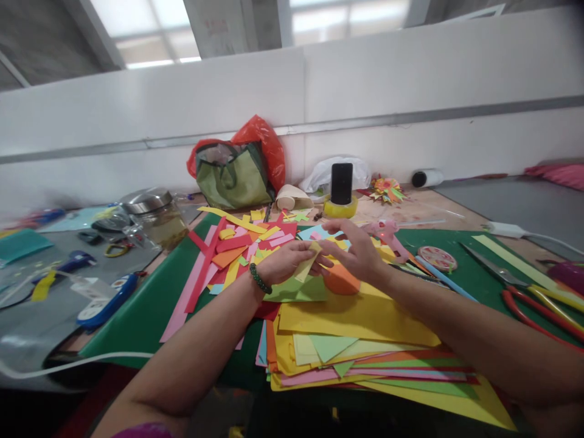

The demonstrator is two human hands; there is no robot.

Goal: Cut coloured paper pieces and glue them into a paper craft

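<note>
My left hand (289, 261), with a green bead bracelet (260, 278) at its wrist, pinches a small pale yellow paper strip (308, 264). Just to the right, my right hand (358, 250) has its fingers apart, one fingertip close to the strip's upper end; whether it touches cannot be made out. Under the hands lie a light green paper sheet (296, 290) and a round orange paper piece (342, 281). A stack of coloured paper (356, 325) with yellow on top is nearest me. Loose red, pink, yellow and orange paper pieces (235, 243) spread beyond my left hand.
Large scissors (515, 280) and a pink glue gun (387, 237) lie on the right. A phone (342, 182) stands in a yellow tape roll (340, 208) behind the hands. On the left are a lidded glass jar (157, 219) and a blue power strip (107, 304).
</note>
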